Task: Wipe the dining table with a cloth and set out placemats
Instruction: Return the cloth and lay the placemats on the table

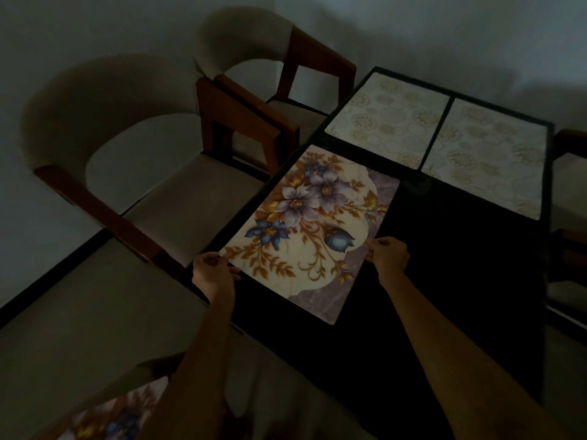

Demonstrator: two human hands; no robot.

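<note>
a dark surface (444, 281) runs from near to far. its far end is filled by two pale patterned placemats (386, 120) (486, 157) lying side by side with a thin gap between them. a floral placemat (313, 230) covers the left middle, held at its near corners by the left hand (211, 271) and right hand (389, 255), whose forearms cross the near part. bare dark surface lies open to the right of the floral placemat and along the near right. two chairs (158, 198) (286, 74) stand close against the left edge, blocking that side. another chair (568, 185) stands at the right edge.
</note>
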